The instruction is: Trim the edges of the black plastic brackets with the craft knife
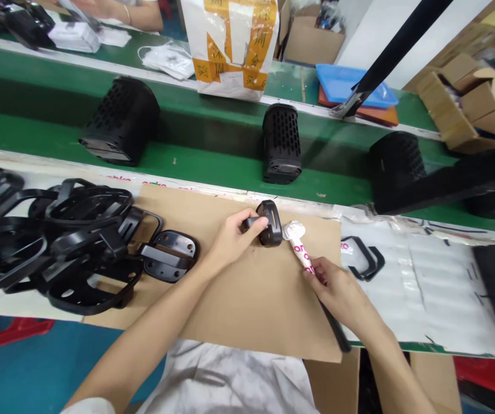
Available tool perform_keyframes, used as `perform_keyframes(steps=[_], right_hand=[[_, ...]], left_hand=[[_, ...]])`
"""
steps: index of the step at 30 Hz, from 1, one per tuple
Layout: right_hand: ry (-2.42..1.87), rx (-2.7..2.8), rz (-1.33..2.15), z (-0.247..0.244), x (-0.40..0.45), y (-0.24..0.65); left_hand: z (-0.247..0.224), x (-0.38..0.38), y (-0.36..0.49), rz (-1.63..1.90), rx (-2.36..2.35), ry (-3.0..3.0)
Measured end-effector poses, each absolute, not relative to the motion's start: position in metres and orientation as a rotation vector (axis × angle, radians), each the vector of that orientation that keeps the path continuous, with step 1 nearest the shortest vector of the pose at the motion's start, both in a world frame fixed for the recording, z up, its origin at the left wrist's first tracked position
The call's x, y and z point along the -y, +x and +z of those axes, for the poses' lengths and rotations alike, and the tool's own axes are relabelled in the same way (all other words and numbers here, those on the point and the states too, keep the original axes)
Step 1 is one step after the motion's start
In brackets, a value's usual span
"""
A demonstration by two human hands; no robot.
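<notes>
Over the cardboard sheet (247,310), my left hand (241,233) pinches a small black plastic part with a slot (270,223), held up on its edge. My right hand (327,282) is closed on a tool (301,253) wrapped in white tape with pink print; its round white end (294,230) lies close to the black part, and a dark length extends below the hand. Left of my left hand, a black oval plate with a crossbar (170,255) rests on the cardboard. Two thin black bent pieces (365,260) lie to the right on white foam sheeting.
Black frames (87,241) are heaped at the left. Black perforated housings (282,144) stand on the green belt (213,167) beyond. A taped white package (232,49), blue tray (353,85) and dark pole (385,52) are farther back. Another person's arm (141,14) shows at top left.
</notes>
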State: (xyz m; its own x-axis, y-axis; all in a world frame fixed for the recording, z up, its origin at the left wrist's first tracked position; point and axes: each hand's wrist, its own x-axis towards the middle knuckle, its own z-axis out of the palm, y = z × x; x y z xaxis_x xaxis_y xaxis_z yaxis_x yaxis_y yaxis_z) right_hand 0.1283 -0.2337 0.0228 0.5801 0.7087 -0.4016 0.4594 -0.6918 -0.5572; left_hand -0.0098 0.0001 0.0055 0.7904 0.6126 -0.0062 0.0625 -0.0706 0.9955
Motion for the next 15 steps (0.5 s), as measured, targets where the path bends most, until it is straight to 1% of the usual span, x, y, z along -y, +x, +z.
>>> perform_keyframes(steps=[3,5,6,11,13,15], right_hand=[[-1.947,0.578,1.178,0.022,0.230,0.118],[-1.733,0.360,1.231,0.019,0.227,0.107],[-1.703,0.318,1.212,0.018,0.227,0.101],[-1.895,0.517,0.892,0.013,0.229,0.080],[-1.962,0.599,0.876,0.012,0.231,0.076],[-1.977,0.615,0.950,0.010,0.232,0.073]], left_hand=[[0.000,0.001,-0.007,0.537,-0.535,1.533],[-0.004,0.002,-0.006,0.551,-0.514,1.522],[-0.005,0.002,-0.006,0.549,-0.504,1.525],[-0.006,0.002,-0.005,0.532,-0.479,1.548],[-0.005,0.001,-0.004,0.514,-0.460,1.522],[-0.004,0.001,-0.004,0.498,-0.435,1.483]])
